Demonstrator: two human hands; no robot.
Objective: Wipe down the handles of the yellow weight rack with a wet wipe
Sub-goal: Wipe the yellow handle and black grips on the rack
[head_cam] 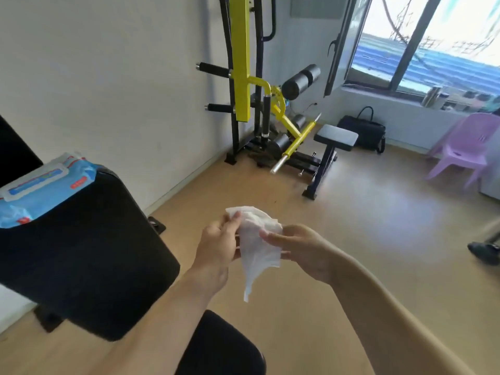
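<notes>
While both pinch, wipe [259,244] btwn hands.

- The wipe [259,239] hangs between the left hand [219,244] and the right hand [300,247], in front of the person, above the floor [351,239].
- A pack of wipes [40,188] lies on a padded bench [81,261] to the left of the hands.
- The weight rack [243,77] stands well beyond the hands, against the far wall [121,77].
- Two handles [213,69] stick out from the rack's left side, one above the other.
- A small seat [335,136] stands just right of the rack.
- A bag [365,131] sits on the floor behind the seat, under the window [433,50].
- A chair [460,147] stands at the far right.
</notes>
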